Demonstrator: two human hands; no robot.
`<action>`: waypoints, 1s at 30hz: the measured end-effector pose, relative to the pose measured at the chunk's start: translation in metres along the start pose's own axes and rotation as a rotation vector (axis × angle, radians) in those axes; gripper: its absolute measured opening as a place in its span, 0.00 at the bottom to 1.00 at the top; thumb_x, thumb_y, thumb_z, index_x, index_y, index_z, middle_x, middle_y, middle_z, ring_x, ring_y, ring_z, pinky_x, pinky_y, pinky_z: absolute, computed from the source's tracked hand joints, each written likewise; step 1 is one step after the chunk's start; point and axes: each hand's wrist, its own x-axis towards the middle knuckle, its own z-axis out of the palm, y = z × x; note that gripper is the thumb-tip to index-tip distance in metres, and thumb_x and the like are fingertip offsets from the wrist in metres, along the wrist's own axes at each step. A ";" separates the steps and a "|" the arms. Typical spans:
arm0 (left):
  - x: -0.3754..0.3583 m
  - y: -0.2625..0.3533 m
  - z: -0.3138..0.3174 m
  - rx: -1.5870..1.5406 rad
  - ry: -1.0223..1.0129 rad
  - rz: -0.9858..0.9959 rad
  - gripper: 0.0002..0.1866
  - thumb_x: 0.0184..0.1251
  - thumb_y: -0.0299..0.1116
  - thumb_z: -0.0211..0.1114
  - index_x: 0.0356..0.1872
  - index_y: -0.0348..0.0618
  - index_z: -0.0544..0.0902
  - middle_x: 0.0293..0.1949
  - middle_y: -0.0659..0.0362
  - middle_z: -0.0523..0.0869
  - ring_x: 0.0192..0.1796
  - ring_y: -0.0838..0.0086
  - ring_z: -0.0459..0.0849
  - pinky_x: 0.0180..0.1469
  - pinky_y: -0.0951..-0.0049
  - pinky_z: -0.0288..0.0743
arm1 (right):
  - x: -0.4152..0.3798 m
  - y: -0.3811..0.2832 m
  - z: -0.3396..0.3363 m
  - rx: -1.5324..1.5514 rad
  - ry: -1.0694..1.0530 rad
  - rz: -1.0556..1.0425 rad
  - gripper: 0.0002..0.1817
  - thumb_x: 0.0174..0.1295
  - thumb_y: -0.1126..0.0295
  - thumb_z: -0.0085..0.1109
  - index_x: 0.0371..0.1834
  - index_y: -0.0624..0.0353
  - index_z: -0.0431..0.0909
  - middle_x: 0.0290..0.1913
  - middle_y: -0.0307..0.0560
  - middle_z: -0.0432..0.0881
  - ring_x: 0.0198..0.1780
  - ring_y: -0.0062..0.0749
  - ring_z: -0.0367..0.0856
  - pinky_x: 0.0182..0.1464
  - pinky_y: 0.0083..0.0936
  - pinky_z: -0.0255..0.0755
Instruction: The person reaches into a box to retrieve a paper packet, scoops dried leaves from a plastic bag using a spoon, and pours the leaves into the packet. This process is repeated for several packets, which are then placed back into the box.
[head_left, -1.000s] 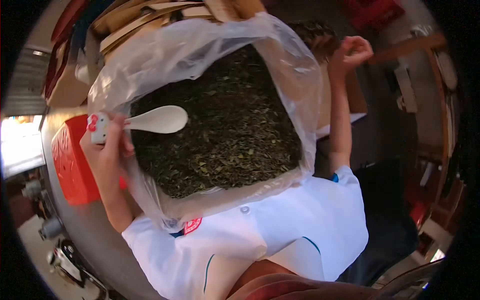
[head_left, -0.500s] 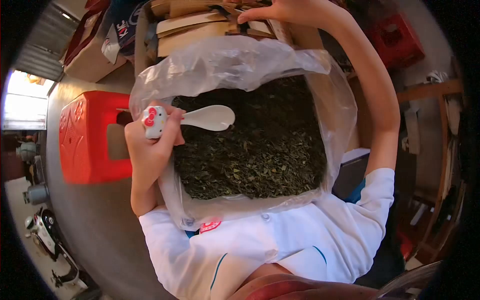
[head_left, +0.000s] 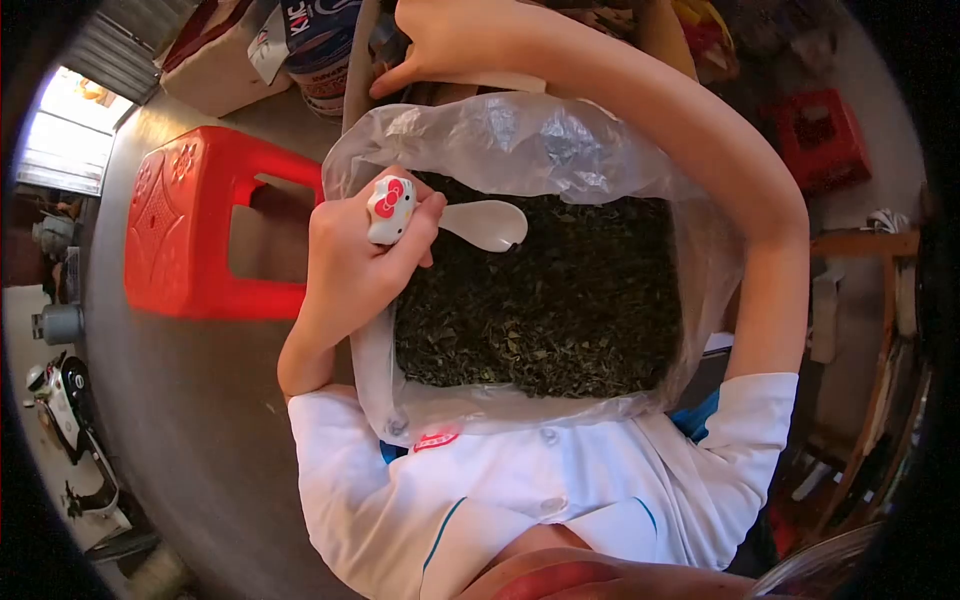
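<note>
My left hand (head_left: 365,250) is closed round the handle of a white spoon (head_left: 490,226), its cat-head end with a red bow showing above my fist. The spoon's bowl hangs over dark green dried leaves (head_left: 550,320), which look like loose tea, in a clear plastic bag (head_left: 480,150). The bag lies open against the front of my white shirt. My right arm curves round the bag's far side. My right hand (head_left: 440,45) is over a cardboard box (head_left: 665,45), thumb stretched out and holding nothing I can see; its other fingers are partly cut off.
A red plastic stool (head_left: 190,230) stands close on the left, a second red stool (head_left: 820,140) at the far right. A printed bucket (head_left: 322,60) is beyond the box. A wooden frame (head_left: 865,245) is at right, a scooter (head_left: 75,400) far left.
My right hand has moved left across the box. My view has shifted, so the bag and the left hand with the spoon appear further right. The left hand still grips the spoon.
</note>
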 end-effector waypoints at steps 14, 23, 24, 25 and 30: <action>0.002 -0.002 0.000 -0.015 0.004 0.027 0.06 0.65 0.29 0.64 0.29 0.38 0.80 0.17 0.64 0.80 0.19 0.83 0.81 0.23 0.81 0.70 | 0.021 0.002 0.059 0.251 -0.138 0.044 0.38 0.38 0.35 0.70 0.42 0.58 0.85 0.44 0.50 0.86 0.56 0.48 0.80 0.60 0.50 0.59; 0.005 -0.004 -0.001 -0.033 0.001 0.061 0.07 0.65 0.29 0.64 0.30 0.37 0.81 0.17 0.64 0.80 0.19 0.83 0.81 0.23 0.82 0.70 | -0.009 0.021 0.011 0.921 0.249 -0.065 0.32 0.51 0.55 0.71 0.51 0.69 0.74 0.46 0.61 0.81 0.48 0.47 0.81 0.51 0.36 0.74; 0.006 -0.003 -0.003 -0.037 0.003 0.061 0.07 0.65 0.28 0.64 0.30 0.36 0.81 0.17 0.64 0.80 0.19 0.83 0.81 0.23 0.82 0.70 | -0.012 0.025 0.005 0.957 0.318 -0.097 0.31 0.52 0.58 0.71 0.52 0.69 0.72 0.45 0.61 0.81 0.46 0.45 0.82 0.49 0.33 0.75; 0.006 -0.003 -0.003 -0.040 0.006 0.063 0.07 0.65 0.28 0.64 0.30 0.36 0.81 0.17 0.64 0.80 0.19 0.83 0.80 0.23 0.82 0.70 | -0.017 0.025 -0.005 0.884 0.407 -0.186 0.31 0.54 0.61 0.71 0.54 0.69 0.70 0.45 0.57 0.81 0.47 0.40 0.81 0.51 0.33 0.75; 0.012 0.005 -0.011 -0.076 0.002 0.008 0.07 0.67 0.28 0.62 0.34 0.34 0.82 0.18 0.63 0.81 0.21 0.84 0.80 0.24 0.82 0.72 | -0.045 0.039 -0.034 0.726 0.854 -0.417 0.31 0.52 0.68 0.73 0.57 0.63 0.70 0.45 0.50 0.78 0.50 0.34 0.78 0.52 0.28 0.74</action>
